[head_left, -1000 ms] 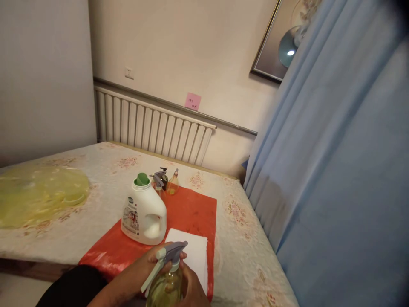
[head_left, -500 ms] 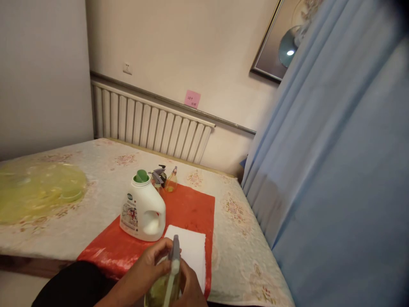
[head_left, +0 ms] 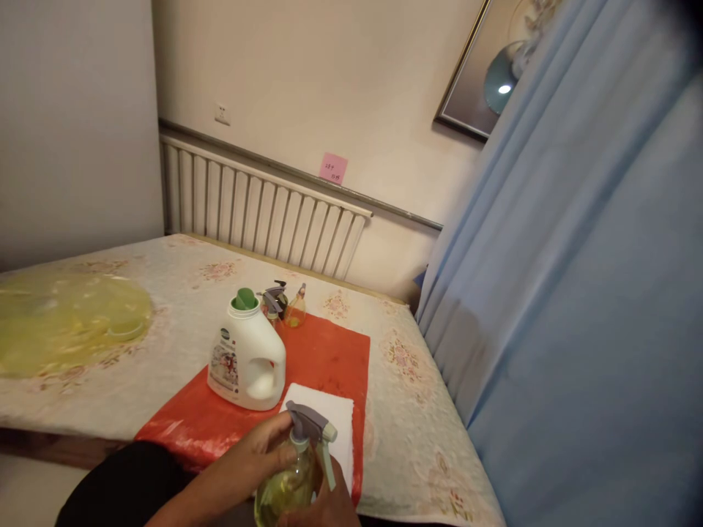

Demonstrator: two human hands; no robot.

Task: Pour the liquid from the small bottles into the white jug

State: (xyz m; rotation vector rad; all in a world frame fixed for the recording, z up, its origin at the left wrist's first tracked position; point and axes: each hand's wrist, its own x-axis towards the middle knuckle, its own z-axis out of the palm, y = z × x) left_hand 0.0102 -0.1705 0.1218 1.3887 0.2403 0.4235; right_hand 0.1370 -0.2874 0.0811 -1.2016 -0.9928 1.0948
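Note:
A clear spray bottle point(head_left: 285, 492) with yellowish liquid and a grey trigger head point(head_left: 310, 421) is at the bottom middle, its nozzle facing right. My left hand point(head_left: 266, 450) is closed around the bottle's neck from the left, fingers just under the head. From the lower right my right hand point(head_left: 326, 505) grips the bottle's body; part of this hand is cut off by the frame's edge. Just beyond them a white detergent jug point(head_left: 247, 366) stands upright, a green cap point(head_left: 244, 298) sitting in its mouth. Beneath the hands lies a folded white cloth point(head_left: 324, 410).
A red sheet point(head_left: 329, 355) covers part of the flowered bedspread point(head_left: 403, 424). More spray bottles, one an amber bottle point(head_left: 295, 311), stand behind the jug. A yellow translucent plastic item point(head_left: 71, 322) lies at left. A blue curtain point(head_left: 560, 278) hangs at right.
The spray head has turned from facing me to facing right, between my hands. The jug and the bottles behind it stay in place.

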